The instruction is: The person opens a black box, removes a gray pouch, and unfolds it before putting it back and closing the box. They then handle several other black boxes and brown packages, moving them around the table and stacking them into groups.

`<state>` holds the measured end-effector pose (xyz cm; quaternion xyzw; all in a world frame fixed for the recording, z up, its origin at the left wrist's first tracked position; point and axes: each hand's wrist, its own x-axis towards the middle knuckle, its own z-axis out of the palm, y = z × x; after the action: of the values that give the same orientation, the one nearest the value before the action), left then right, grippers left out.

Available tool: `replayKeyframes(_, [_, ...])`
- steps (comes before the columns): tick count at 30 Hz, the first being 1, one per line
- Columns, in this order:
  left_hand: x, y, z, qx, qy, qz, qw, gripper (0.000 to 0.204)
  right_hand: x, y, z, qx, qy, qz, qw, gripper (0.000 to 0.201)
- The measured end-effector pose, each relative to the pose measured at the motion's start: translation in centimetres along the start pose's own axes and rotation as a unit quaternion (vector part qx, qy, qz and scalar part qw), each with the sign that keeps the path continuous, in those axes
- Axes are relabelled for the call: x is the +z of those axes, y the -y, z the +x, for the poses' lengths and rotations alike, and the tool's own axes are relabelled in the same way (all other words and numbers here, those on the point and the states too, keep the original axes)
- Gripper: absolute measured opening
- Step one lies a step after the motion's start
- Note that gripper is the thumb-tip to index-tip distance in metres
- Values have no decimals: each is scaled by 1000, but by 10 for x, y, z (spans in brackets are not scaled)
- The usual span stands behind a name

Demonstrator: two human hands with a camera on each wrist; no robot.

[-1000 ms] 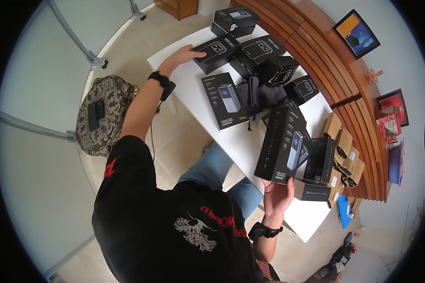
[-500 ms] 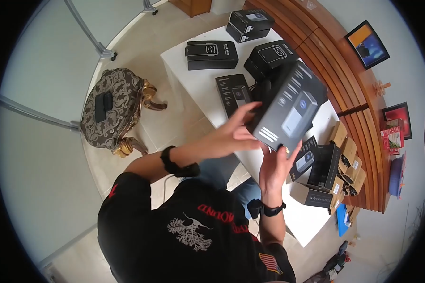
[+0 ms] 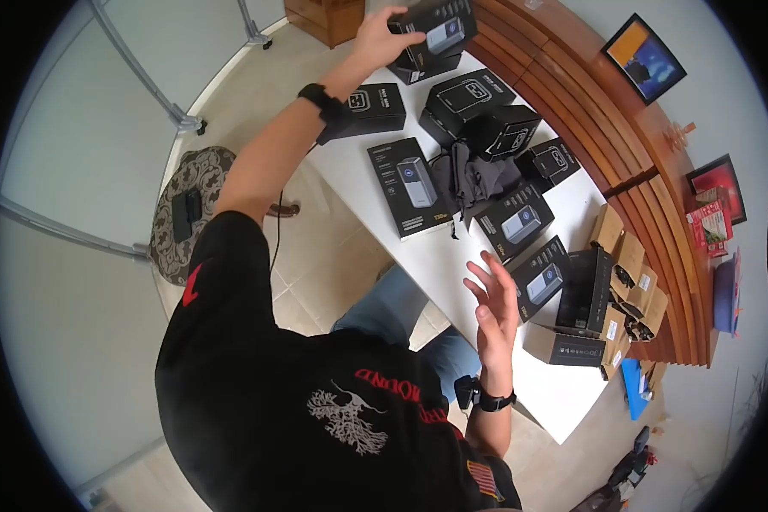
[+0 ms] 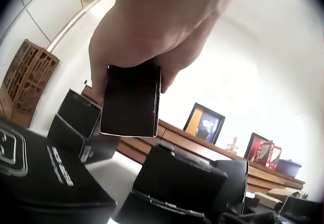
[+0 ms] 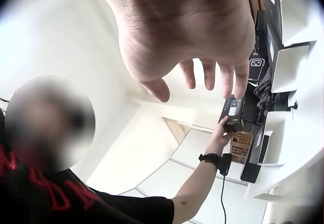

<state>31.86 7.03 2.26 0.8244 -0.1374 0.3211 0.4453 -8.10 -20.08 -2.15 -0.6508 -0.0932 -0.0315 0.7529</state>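
Note:
At the far end of the table my left hand (image 3: 380, 43) grips a black printed box (image 3: 442, 32), thumb on one side and fingers on the other. In the left wrist view that box (image 4: 130, 102) shows its plain end, raised beside a stack of black boxes (image 4: 73, 120). My right hand (image 3: 497, 311) is held up over the table's near part, fingers spread and holding nothing. Closest to it lies a black box with a device picture (image 3: 542, 277); a similar box (image 3: 516, 220) sits just beyond. The right wrist view also shows the empty right hand (image 5: 192, 47).
Several more black boxes stand on the white table (image 3: 563, 392), including a flat one (image 3: 410, 188) at the left edge. Dark grey pouches (image 3: 478, 179) lie mid-table. Open brown cartons (image 3: 631, 273) line the right side. A patterned stool (image 3: 188, 205) stands left of the table.
The box held close to the body by both hands half a second ago is now in the left hand at the far end. The right hand has let go and stays near.

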Motion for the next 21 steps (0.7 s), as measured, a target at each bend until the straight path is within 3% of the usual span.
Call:
replayKeyframes(2, [43,25,-17,16,-4,80,997,58,-6,2,-10,-11,-26,-12,1000,63])
replayKeyframes(3, [58,37,-19,12,30,46,998,59,-10,3,-14,-16,-47,-24,998,61])
replayKeyframes(6, [74,40,-31,-102,110,-30,988,69,-23,1,-28,-23,-101,-21,994,57])
replayKeyframes(7, [74,32,-36,-103,116,-31,987,69,-24,2,-30,-24,-115,-18,993,56])
replayKeyframes(9, [69,16,-41,-301,172,-214,913,78,-28,0,-35,-18,-120,-20,992,56])
replayKeyframes(12, [79,26,-38,-340,204,-139,907,85,-30,-3,-37,-15,-120,-21,992,55])
replayKeyframes(13, [82,33,-37,-341,204,-136,908,85,-31,-5,-38,-17,-119,-20,993,54])
replayKeyframes(15, [87,51,-38,-220,229,-3,948,90,-30,-9,-37,-17,-121,-11,992,54])
replayKeyframes(19, [86,65,-42,-185,244,13,952,96,-28,-15,-36,-20,-118,4,993,52])
replayKeyframes(21, [90,56,-52,-138,248,100,954,100,-29,-16,-37,-17,-120,4,993,51])
